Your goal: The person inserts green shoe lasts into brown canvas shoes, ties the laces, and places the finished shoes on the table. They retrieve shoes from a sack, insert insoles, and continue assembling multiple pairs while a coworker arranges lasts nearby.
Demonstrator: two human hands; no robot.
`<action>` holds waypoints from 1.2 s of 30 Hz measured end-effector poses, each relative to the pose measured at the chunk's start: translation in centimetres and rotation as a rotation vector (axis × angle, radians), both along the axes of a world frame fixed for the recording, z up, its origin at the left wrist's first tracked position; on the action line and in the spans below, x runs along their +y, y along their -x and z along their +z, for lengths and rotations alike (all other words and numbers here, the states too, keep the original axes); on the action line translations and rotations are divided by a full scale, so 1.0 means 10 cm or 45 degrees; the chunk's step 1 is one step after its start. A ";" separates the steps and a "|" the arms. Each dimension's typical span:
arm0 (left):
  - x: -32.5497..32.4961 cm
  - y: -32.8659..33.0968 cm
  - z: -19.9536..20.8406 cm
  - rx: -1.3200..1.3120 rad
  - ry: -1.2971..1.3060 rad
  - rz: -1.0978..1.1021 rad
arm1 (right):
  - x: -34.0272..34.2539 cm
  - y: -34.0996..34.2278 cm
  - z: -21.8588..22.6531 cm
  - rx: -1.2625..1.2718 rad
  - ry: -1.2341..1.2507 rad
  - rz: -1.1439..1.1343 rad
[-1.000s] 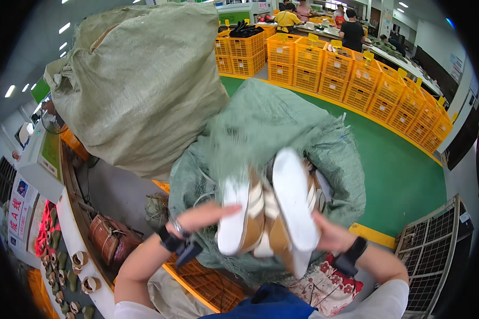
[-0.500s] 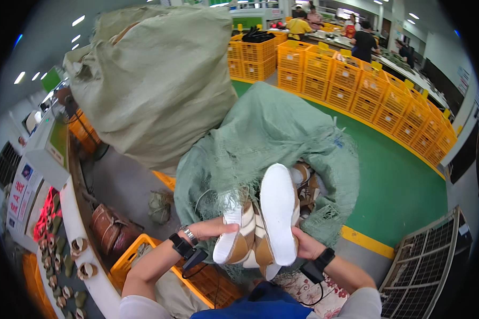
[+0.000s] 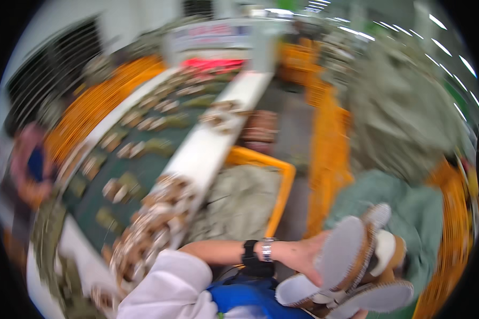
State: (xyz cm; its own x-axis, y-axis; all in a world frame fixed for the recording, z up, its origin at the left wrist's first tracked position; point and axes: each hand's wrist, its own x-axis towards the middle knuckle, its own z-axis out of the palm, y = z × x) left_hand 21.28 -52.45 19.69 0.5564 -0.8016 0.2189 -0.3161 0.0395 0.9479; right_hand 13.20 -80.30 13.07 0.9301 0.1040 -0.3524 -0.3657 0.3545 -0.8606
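Observation:
Close to my body at the lower right I hold a bunch of tan-and-white shoe uppers (image 3: 341,251), with flat white bottoms facing outward at different angles. My left hand (image 3: 299,257) is closed on their left side, thumb lying along a white bottom. A small part of my right hand (image 3: 360,314) shows at the lower edge, gripping the bunch from beneath; most of its fingers are hidden. Behind the uppers lies the green woven sack (image 3: 391,204). The picture is smeared by motion.
A green conveyor belt (image 3: 143,154) carries scattered shoe parts, and a pile of tan-and-white uppers (image 3: 157,223) sits along its white edge (image 3: 213,143). An orange crate (image 3: 285,196) holds grey-green cloth. A large sack (image 3: 404,111) stands at right. Another person (image 3: 32,165) is at far left.
My view has swung left from the sacks to the conveyor belt. The shoe uppers have come away from the green sack's opening and now fan out in my hands.

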 end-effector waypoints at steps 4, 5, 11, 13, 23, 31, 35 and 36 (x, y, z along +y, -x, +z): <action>1.18 0.83 0.13 0.077 0.106 0.573 | 0.93 -0.48 0.16 0.062 0.004 0.498; 1.38 1.14 0.18 0.023 0.152 0.692 | 1.15 -0.52 0.24 0.059 0.010 0.638; 2.46 3.25 0.08 0.343 0.253 1.523 | 3.21 -0.25 0.48 0.005 -0.057 1.656; 2.63 4.02 0.06 0.397 0.239 1.798 | 3.97 0.13 0.52 -0.021 -0.133 1.989; 2.59 6.09 0.04 0.378 0.862 2.760 | 6.58 2.34 0.31 0.523 -0.276 2.952; 2.53 6.38 -1.10 0.966 0.472 3.506 | 6.94 2.85 -0.86 -0.457 0.018 3.033; 2.41 6.36 -1.04 0.550 0.518 3.665 | 6.95 2.73 -0.89 -0.962 -0.300 2.844; 2.40 6.33 -1.00 0.532 0.526 3.725 | 6.94 2.69 -0.86 -1.028 -0.219 2.865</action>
